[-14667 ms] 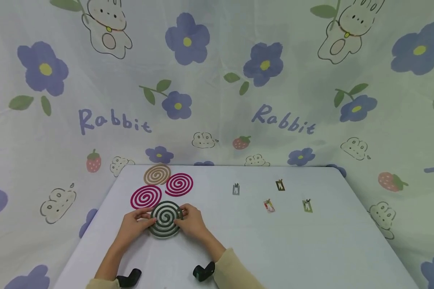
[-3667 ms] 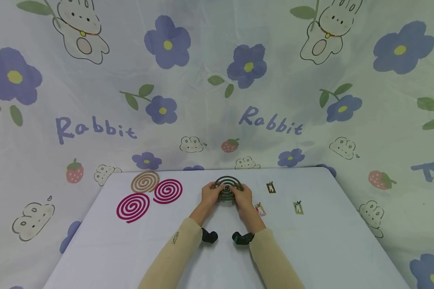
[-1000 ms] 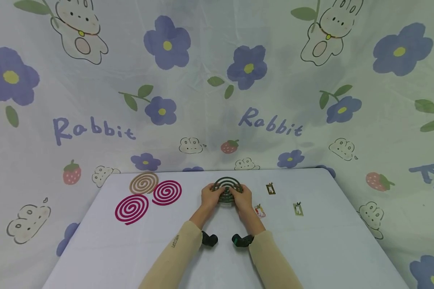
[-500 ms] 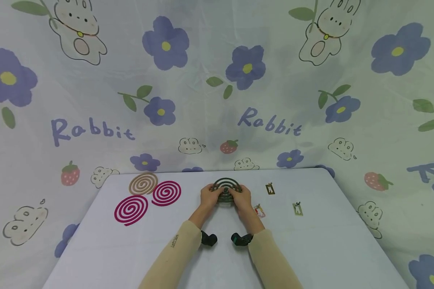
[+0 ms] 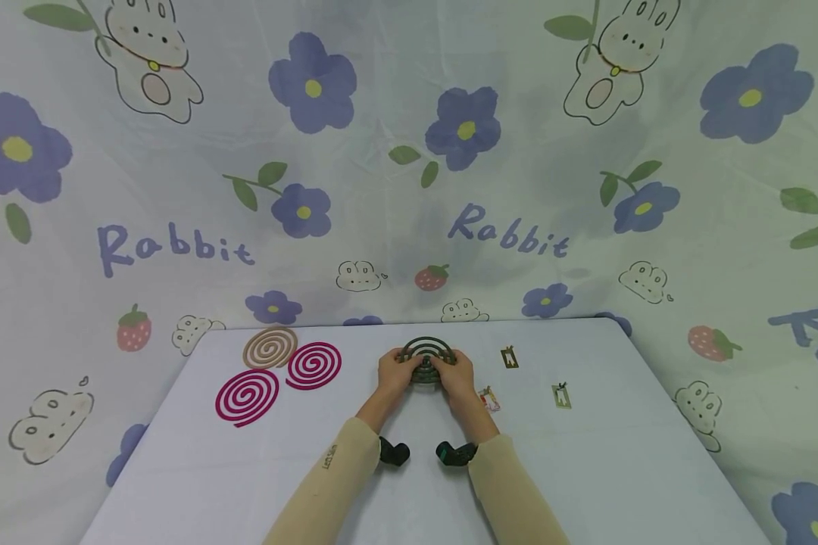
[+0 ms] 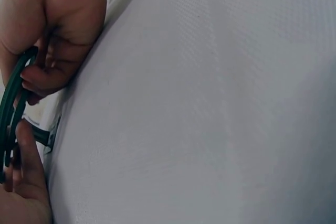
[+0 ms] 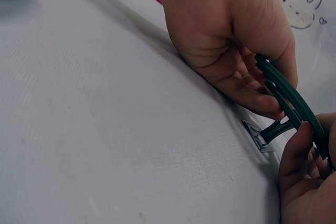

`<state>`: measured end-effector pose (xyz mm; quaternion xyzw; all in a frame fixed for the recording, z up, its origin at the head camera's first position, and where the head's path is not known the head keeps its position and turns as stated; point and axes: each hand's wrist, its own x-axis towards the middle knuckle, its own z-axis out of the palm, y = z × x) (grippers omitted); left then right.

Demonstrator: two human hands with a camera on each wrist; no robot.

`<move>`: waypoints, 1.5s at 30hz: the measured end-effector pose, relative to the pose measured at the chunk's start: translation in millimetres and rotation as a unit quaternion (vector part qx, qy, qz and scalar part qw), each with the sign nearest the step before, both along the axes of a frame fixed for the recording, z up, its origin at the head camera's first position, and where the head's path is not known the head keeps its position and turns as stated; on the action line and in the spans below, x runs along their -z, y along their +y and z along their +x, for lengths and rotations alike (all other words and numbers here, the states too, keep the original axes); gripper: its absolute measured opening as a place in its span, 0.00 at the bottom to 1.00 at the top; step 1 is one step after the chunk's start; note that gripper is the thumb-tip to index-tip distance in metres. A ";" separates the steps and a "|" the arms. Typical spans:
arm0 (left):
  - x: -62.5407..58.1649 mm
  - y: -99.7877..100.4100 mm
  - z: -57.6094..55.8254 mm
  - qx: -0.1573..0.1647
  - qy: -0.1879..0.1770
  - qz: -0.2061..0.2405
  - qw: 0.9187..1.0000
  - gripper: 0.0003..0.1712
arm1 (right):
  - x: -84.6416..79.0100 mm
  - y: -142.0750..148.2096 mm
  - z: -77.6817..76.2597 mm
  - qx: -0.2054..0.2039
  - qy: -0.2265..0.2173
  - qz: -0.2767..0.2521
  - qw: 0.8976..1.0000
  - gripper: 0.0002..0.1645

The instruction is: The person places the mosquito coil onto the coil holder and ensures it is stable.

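Observation:
Both hands hold a dark green mosquito coil [image 5: 426, 342] near the middle of the table, thumbs close to its centre. My left hand [image 5: 395, 371] grips its left side, my right hand [image 5: 457, 372] its right side. Below the coil, a small metal coil stand [image 7: 261, 134] rests on the table, its upright arm reaching the coil's underside. In the left wrist view the coil [image 6: 7, 111] is seen edge-on, with the right hand [image 6: 58, 17] above and the left hand [image 6: 23, 195] below. The head view hides the stand behind the coil and hands.
At the left lie a tan coil [image 5: 270, 348] and two magenta coils, one nearer [image 5: 248, 397] and one farther right [image 5: 314, 365]. To the right are a brown stand [image 5: 504, 359], a green stand [image 5: 556, 397] and a multicoloured stand [image 5: 489, 400] beside the right wrist. Black wrist cameras [image 5: 394, 453] hang inward.
Since the oldest frame, both hands have carried the green coil from beside the other coils rightward to the silver stand. Over the last second the hands and coil have barely moved.

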<state>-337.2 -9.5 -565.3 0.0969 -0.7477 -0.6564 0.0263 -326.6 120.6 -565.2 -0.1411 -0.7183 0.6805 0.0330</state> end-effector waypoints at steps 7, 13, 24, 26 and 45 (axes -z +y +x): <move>-0.7 -0.1 0.8 0.001 -0.003 -0.009 1.000 0.18 | -1.0 0.1 1.1 -0.001 0.004 0.005 1.000 0.18; -1.4 0.1 1.6 -0.005 -0.008 -0.014 1.000 0.19 | -1.2 -0.3 2.3 -0.003 0.004 0.007 1.000 0.19; -0.3 -0.4 2.1 -0.010 -0.007 -0.016 1.000 0.20 | 2.2 -1.1 1.3 0.007 0.010 0.018 1.000 0.21; 0.6 -0.2 1.9 -0.013 -0.005 -0.017 1.000 0.20 | 1.7 -1.9 1.4 0.010 0.009 0.019 1.000 0.21; -2.8 -0.5 3.2 -0.003 -0.011 -0.004 1.000 0.21 | 2.8 -2.0 1.1 0.020 0.018 0.038 0.999 0.22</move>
